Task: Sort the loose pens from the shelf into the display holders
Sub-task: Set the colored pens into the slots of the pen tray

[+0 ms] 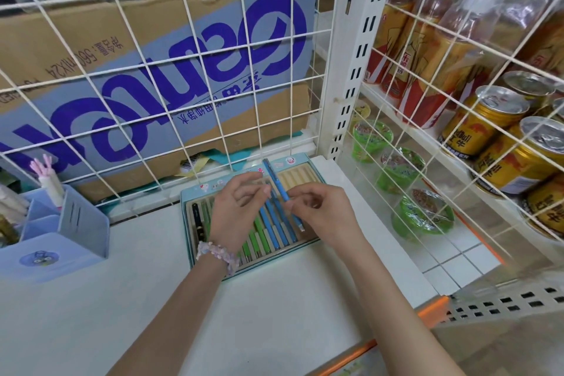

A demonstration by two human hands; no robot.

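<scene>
A flat pen display tray with a teal rim lies on the white shelf. Its slots hold black, green and blue pens; the right slots show bare beige. My right hand pinches a blue pen that slants over the tray, one end up and away. My left hand, with a bead bracelet on the wrist, hovers over the green pens, fingers curled, thumb and forefinger near the blue pen's barrel. Whether they touch it is unclear.
A light blue desk organiser with pens stands at the left. A white wire grid backs the shelf, with a cardboard box behind. To the right, another wire panel, green cup packs and gold cans.
</scene>
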